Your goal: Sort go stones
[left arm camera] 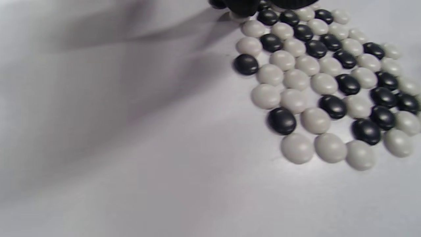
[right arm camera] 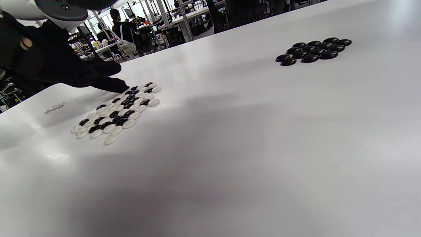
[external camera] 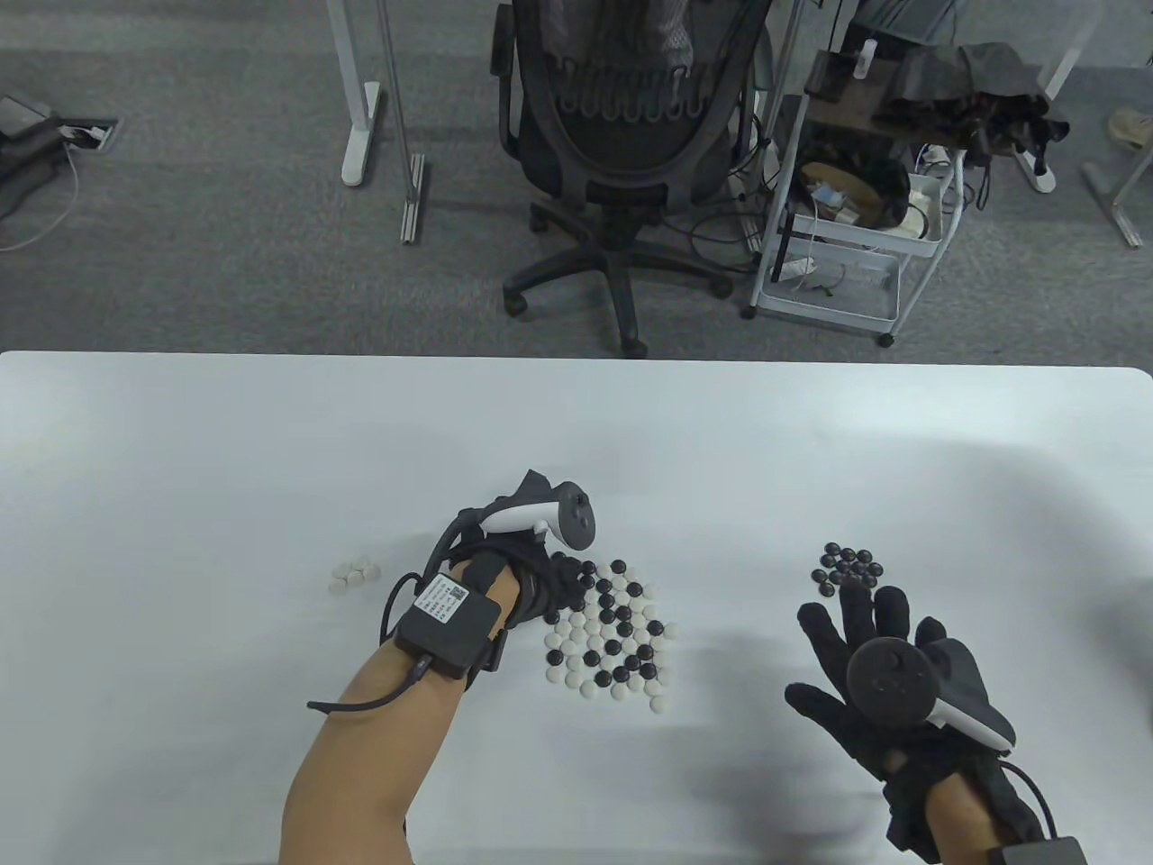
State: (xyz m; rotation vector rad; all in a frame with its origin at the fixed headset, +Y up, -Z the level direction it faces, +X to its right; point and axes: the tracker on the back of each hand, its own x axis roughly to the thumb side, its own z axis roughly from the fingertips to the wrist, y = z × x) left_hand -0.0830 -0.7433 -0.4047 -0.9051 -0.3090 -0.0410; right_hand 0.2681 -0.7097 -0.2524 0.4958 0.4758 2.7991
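mixed stones mid-table; white cluster left, black cluster right

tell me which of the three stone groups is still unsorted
The middle pile, beside the left hand: it mixes black and white stones. The left group is all white, the right group all black.

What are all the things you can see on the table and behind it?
Mixed stones: one big pile, black and white, middle of the table.
White stones: small cluster, left of the pile.
Black stones: small cluster, right of the pile.
Table: one, white.
Office chair: one, black, on the floor behind the table.
Cart: one, white, right of the chair.
Left hand: black glove, fingertips at the pile's left edge.
Right hand: black glove, fingers spread, near the black stones.
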